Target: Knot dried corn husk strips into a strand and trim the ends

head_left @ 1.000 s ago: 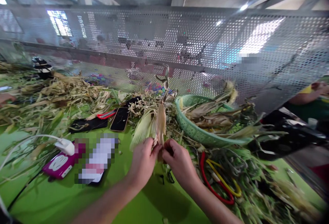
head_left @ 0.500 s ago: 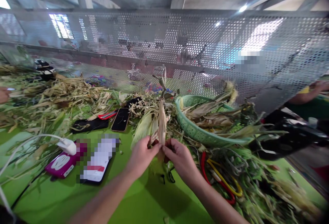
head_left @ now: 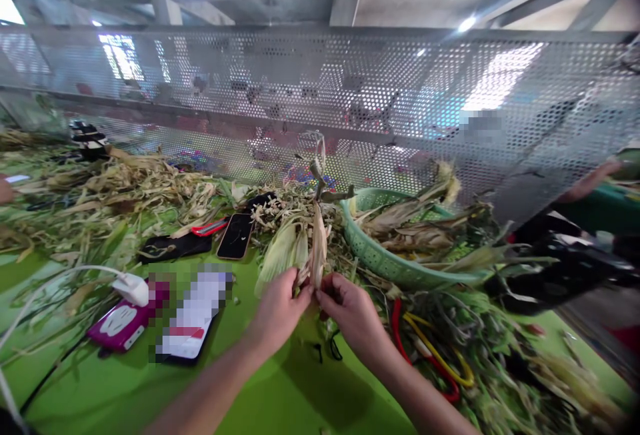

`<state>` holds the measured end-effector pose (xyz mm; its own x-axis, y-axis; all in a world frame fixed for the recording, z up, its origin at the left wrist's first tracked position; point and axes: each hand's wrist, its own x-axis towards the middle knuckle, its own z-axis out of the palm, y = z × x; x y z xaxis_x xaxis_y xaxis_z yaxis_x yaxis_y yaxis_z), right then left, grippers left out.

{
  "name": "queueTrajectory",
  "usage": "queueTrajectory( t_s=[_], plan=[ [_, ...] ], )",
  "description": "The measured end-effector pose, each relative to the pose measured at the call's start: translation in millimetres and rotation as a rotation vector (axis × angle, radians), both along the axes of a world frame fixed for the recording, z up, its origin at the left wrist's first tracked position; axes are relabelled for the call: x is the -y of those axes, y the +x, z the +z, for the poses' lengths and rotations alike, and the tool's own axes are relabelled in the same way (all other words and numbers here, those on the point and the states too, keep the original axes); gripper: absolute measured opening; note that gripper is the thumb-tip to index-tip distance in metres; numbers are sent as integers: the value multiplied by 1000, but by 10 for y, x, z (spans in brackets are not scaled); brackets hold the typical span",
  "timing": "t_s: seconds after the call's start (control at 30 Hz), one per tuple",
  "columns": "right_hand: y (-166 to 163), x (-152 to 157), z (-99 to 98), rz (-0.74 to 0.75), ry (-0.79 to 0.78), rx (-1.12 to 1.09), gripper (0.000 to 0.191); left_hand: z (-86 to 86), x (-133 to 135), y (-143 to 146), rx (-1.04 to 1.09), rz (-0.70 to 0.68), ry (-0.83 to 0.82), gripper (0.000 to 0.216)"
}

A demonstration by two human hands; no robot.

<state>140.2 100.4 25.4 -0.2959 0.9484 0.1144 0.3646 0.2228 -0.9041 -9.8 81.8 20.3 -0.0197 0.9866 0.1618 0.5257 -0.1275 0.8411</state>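
Note:
A dry brown corn husk piece [head_left: 317, 238] stands upright above the green table, with a knotted stalk and a thin loop at its top. My left hand [head_left: 280, 305] pinches the lower end from the left. From the right, the fingertips of my right hand [head_left: 345, 302] close on the same end; the two hands nearly meet there. Just behind my left hand lies a pale green corn husk [head_left: 284, 252]. Short black cord bits [head_left: 334, 347] lie on the table below my hands.
A green plastic basket [head_left: 357, 238] of husks stands at the right, with red and yellow loops [head_left: 435, 348] before it. To the left lie a lit phone [head_left: 195, 312], a purple power strip [head_left: 123, 322] and a dark phone [head_left: 235, 236]. A perforated metal panel [head_left: 280, 88] rises behind.
The husk piece leans slightly more to the right at its top. My hands have barely moved, still pinching its lower end. The camera view has tilted up a little.

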Motion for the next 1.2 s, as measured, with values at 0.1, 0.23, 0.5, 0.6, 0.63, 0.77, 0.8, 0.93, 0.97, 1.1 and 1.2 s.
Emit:
queueTrajectory(
  t_s=[0.1,0.23,0.5,0.6,0.63,0.77,0.8,0.93,0.97,1.1,1.2],
  plan=[
    [1,20,15,-9,56,70,13,3,17,12,27,-32,17,11],
    [15,2,18,-58,114,162,11,60,88,63,148,-91,-15,14],
    [41,-121,-13,-32,-50,-110,8,130,86,23,499,-204,-100,22],
    [15,-67,48,40,-145,-280,14,98,38,-2,518,-187,-113,22],
    [8,-49,64,46,-167,-314,17,92,35,2,528,-194,-112,23],
    [7,-51,56,32,-186,-351,16,101,67,38,591,-198,-133,26],
    [19,-74,37,11,-176,-344,15,111,78,40,619,-196,-160,28],
    [149,-246,-61,-164,-78,-306,13,200,87,-34,866,-189,-208,29],
    [202,-301,-85,-210,-44,-291,13,238,79,-76,945,-179,-170,28],
    [414,-501,-184,-299,18,-196,13,448,47,-295,1120,-42,101,21],
    [512,-593,-266,-320,19,-68,11,638,85,-479,1141,71,334,19]
  ],
)
